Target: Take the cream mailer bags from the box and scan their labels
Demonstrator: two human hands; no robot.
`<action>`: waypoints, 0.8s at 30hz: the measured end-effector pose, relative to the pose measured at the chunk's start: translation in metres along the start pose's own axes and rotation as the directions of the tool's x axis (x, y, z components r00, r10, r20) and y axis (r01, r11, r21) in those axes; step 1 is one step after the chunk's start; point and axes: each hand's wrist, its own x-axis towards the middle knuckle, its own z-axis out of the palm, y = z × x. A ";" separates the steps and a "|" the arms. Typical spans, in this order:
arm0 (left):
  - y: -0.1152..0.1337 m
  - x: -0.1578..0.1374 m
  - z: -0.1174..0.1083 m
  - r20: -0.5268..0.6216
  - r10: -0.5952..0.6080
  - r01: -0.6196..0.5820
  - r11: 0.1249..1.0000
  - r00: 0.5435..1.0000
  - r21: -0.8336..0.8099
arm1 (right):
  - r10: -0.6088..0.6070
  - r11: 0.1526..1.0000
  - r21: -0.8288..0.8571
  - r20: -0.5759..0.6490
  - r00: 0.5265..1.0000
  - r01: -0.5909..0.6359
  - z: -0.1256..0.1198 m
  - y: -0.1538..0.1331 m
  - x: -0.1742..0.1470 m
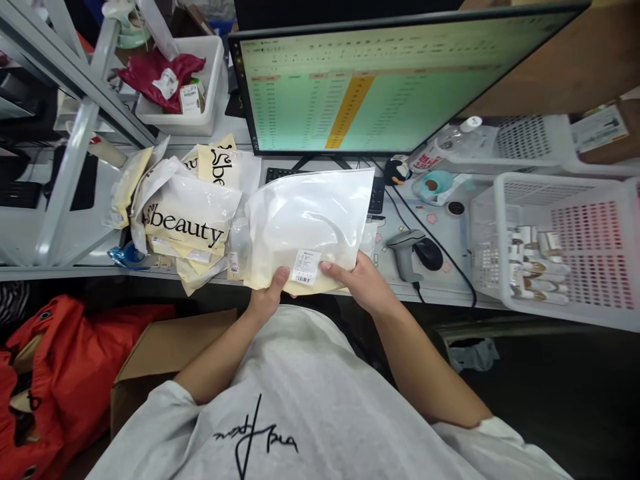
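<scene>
Both my hands hold a large glossy white plastic pouch (310,207) in front of me, over the desk's front edge. My left hand (267,297) pinches its lower edge, with the thumb on top and the fingers mostly hidden underneath. On the lower right, my right hand (363,280) grips the pouch the same way. Between my thumbs sits a white barcode label (306,267). Left of the pouch lies a heap of cream and white pouches (187,210), some printed "beauty". The pouch partly covers a black keyboard (376,195).
A monitor (400,87) shows a spreadsheet behind the desk. To the right lie a barcode scanner (404,253), a black mouse (428,253) and a tape roll (436,184). A white basket (595,200) holds several small items. Below left are a cardboard box (170,343) and a red bag (75,373).
</scene>
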 end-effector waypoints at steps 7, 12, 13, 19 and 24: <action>-0.034 0.016 -0.011 0.221 0.129 -0.196 0.929 0.967 0.315 | -0.027 0.999 0.024 -0.091 0.996 0.029 -0.016 0.012 0.004; -0.094 0.048 -0.031 0.426 -0.033 -0.271 0.726 0.904 0.632 | -0.164 0.984 0.036 -0.225 0.961 0.176 -0.035 -0.024 0.020; -0.107 0.050 -0.036 0.433 -0.077 -0.274 0.673 0.898 0.687 | -0.200 0.976 0.041 -0.231 0.952 0.215 -0.037 -0.034 0.022; -0.157 0.036 -0.069 0.413 -0.200 -0.291 0.449 0.889 0.844 | -0.318 0.942 0.041 -0.211 0.924 0.333 -0.044 -0.078 0.025; -0.160 0.033 -0.080 0.411 -0.175 -0.304 0.435 0.895 0.848 | -0.249 0.958 0.111 -0.134 0.959 0.265 -0.046 -0.053 0.047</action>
